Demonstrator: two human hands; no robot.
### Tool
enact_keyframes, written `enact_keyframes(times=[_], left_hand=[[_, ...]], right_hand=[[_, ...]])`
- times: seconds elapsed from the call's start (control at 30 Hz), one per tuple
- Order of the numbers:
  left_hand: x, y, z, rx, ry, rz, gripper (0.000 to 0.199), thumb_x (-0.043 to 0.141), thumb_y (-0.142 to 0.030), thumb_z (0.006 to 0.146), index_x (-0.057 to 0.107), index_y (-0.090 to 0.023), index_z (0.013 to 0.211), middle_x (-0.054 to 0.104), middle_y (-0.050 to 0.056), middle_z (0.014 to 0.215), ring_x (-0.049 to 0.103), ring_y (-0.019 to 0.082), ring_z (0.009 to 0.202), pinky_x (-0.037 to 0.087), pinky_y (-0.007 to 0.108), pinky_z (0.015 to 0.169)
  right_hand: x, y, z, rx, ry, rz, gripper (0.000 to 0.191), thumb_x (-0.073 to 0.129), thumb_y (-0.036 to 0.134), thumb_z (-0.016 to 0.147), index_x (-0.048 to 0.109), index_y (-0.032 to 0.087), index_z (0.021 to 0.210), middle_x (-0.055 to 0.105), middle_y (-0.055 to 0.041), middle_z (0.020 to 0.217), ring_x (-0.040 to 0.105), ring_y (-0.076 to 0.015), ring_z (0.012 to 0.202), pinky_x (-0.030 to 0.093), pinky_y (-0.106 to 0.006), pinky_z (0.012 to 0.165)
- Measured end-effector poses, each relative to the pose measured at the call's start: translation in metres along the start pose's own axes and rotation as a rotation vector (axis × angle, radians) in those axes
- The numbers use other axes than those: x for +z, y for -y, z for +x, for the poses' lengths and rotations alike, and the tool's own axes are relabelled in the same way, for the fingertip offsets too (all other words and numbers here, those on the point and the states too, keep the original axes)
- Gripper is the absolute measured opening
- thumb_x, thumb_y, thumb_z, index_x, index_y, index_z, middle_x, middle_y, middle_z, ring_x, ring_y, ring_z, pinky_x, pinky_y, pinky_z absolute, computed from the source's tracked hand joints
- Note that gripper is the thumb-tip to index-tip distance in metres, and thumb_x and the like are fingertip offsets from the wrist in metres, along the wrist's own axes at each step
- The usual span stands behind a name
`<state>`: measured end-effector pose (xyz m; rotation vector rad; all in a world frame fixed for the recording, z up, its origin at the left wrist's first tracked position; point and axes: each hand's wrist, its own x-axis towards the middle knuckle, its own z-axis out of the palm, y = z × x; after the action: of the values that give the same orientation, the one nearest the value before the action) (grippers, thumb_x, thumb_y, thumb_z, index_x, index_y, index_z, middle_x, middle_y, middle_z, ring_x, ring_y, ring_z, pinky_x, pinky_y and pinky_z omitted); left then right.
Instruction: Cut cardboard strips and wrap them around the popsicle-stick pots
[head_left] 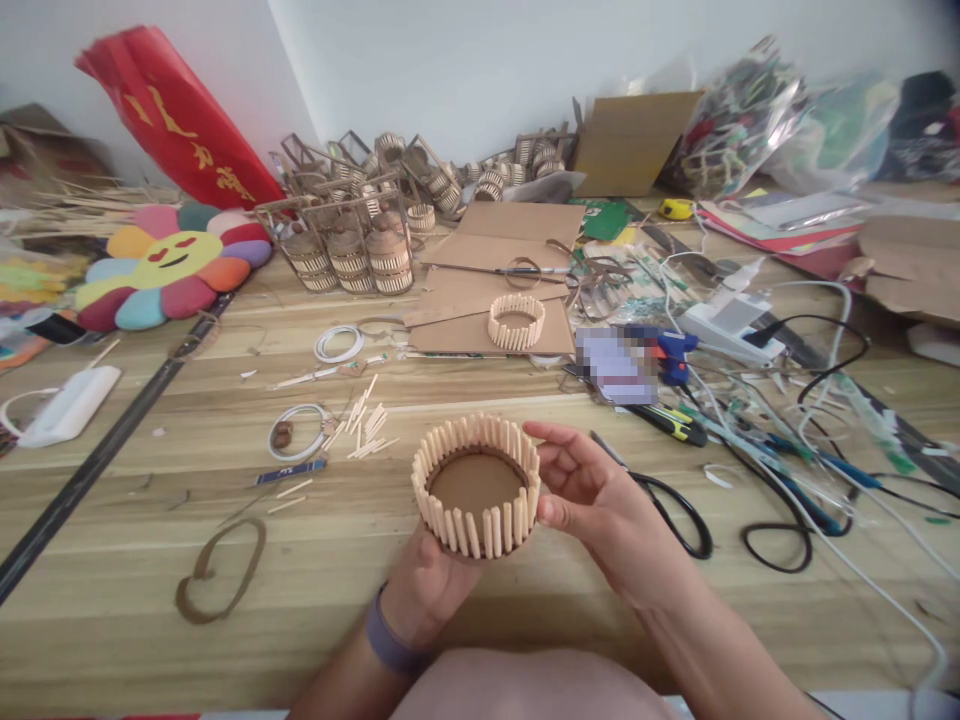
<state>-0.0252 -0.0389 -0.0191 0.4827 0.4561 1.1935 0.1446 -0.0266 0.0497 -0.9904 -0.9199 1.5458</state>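
Observation:
A small round basket [475,543], with a brown round base and a ring of short upright wooden sticks, is held above the table's near side. My left hand [439,585] supports it from below, its fingers mostly hidden under the base. At the basket's right side, my right hand [592,495] pinches the stick wall between thumb and fingers. Loose short wooden sticks [367,425] lie on the table to the left. A similar ring of sticks [517,322] sits farther back on a cardboard sheet [450,335].
Scissors [679,515], a box cutter [667,422], a blue glue gun [677,355] and tangled cables lie to the right. At the left are a brown strip loop [221,575] and a flower cushion [176,262]. Woven baskets in a frame [349,255] stand behind.

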Motion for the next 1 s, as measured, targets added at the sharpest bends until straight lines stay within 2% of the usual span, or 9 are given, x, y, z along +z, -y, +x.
enact_keyframes(times=[0.1, 0.2, 0.27, 0.33, 0.4, 0.47, 0.73, 0.83, 1.0], left_hand=[[0.011, -0.006, 0.003, -0.045, 0.017, 0.003, 0.072, 0.085, -0.063, 0.058, 0.066, -0.033, 0.121, 0.062, 0.003, 0.136, 0.044, 0.035, 0.138, 0.036, 0.051, 0.114], [0.025, -0.010, 0.009, -0.036, 0.022, 0.018, 0.073, 0.087, -0.062, 0.058, 0.066, -0.031, 0.121, 0.063, 0.003, 0.135, 0.042, 0.032, 0.139, 0.031, 0.046, 0.118], [0.031, -0.011, 0.011, -0.017, 0.011, 0.067, 0.072, 0.088, -0.056, 0.060, 0.066, -0.026, 0.122, 0.064, 0.006, 0.132, 0.047, 0.032, 0.135, 0.034, 0.045, 0.116], [0.035, -0.010, 0.013, 0.006, -0.010, 0.138, 0.072, 0.090, -0.046, 0.061, 0.064, -0.024, 0.124, 0.066, 0.008, 0.128, 0.055, 0.032, 0.126, 0.041, 0.045, 0.109], [0.037, -0.009, 0.012, 0.029, -0.047, 0.199, 0.076, 0.092, -0.037, 0.059, 0.060, -0.023, 0.127, 0.067, 0.009, 0.125, 0.059, 0.033, 0.120, 0.047, 0.044, 0.102], [0.038, -0.009, 0.010, 0.043, -0.074, 0.230, 0.080, 0.093, -0.033, 0.056, 0.058, -0.022, 0.127, 0.068, 0.009, 0.123, 0.060, 0.034, 0.118, 0.050, 0.043, 0.097], [0.040, -0.020, 0.003, 0.016, -0.064, 0.308, 0.077, 0.098, -0.033, 0.047, 0.059, -0.023, 0.113, 0.069, 0.007, 0.115, 0.063, 0.031, 0.109, 0.053, 0.038, 0.086], [0.040, -0.026, 0.000, 0.034, -0.026, 0.343, 0.079, 0.099, -0.032, 0.044, 0.058, -0.023, 0.112, 0.067, 0.007, 0.116, 0.062, 0.031, 0.111, 0.053, 0.038, 0.088], [0.039, -0.038, -0.004, -0.028, 0.075, 0.401, 0.083, 0.100, -0.032, 0.045, 0.056, -0.023, 0.115, 0.063, 0.010, 0.124, 0.058, 0.034, 0.119, 0.049, 0.043, 0.096]], right_hand=[[-0.004, -0.003, 0.002, 0.008, -0.037, -0.014, 0.053, 0.088, 0.041, 0.067, 0.066, 0.027, 0.112, 0.076, -0.0058, 0.097, 0.071, -0.0226, 0.092, 0.058, -0.039, 0.082], [-0.006, -0.008, 0.001, -0.017, -0.051, -0.028, 0.045, 0.076, 0.051, 0.080, 0.066, 0.026, 0.117, 0.076, -0.0092, 0.109, 0.070, -0.0247, 0.104, 0.053, -0.045, 0.097], [-0.006, -0.013, -0.002, -0.077, -0.008, -0.077, 0.061, 0.073, 0.060, 0.079, 0.060, 0.028, 0.129, 0.067, -0.0120, 0.132, 0.060, -0.0278, 0.124, 0.044, -0.049, 0.108], [-0.006, -0.019, -0.005, -0.132, 0.019, -0.198, 0.091, 0.077, 0.067, 0.068, 0.047, 0.028, 0.144, 0.050, -0.0141, 0.151, 0.045, -0.0309, 0.139, 0.033, -0.052, 0.117], [-0.005, -0.024, -0.007, -0.148, -0.006, -0.331, 0.117, 0.083, 0.068, 0.056, 0.033, 0.027, 0.154, 0.038, -0.0160, 0.159, 0.033, -0.0331, 0.146, 0.022, -0.054, 0.121], [-0.004, -0.027, -0.008, -0.133, -0.038, -0.390, 0.125, 0.085, 0.067, 0.054, 0.027, 0.025, 0.156, 0.036, -0.0175, 0.159, 0.030, -0.0336, 0.148, 0.017, -0.056, 0.122], [-0.009, -0.016, -0.011, -0.094, 0.043, -0.257, 0.118, 0.090, 0.056, 0.056, 0.031, 0.028, 0.155, 0.042, -0.0160, 0.156, 0.038, -0.0318, 0.144, 0.025, -0.053, 0.120], [-0.013, -0.016, -0.015, -0.100, 0.070, -0.240, 0.120, 0.093, 0.053, 0.052, 0.032, 0.029, 0.154, 0.042, -0.0156, 0.156, 0.039, -0.0325, 0.143, 0.026, -0.052, 0.120], [-0.018, -0.017, -0.022, -0.125, 0.100, -0.215, 0.124, 0.093, 0.055, 0.049, 0.033, 0.029, 0.154, 0.043, -0.0153, 0.155, 0.042, -0.0329, 0.141, 0.029, -0.051, 0.118]])
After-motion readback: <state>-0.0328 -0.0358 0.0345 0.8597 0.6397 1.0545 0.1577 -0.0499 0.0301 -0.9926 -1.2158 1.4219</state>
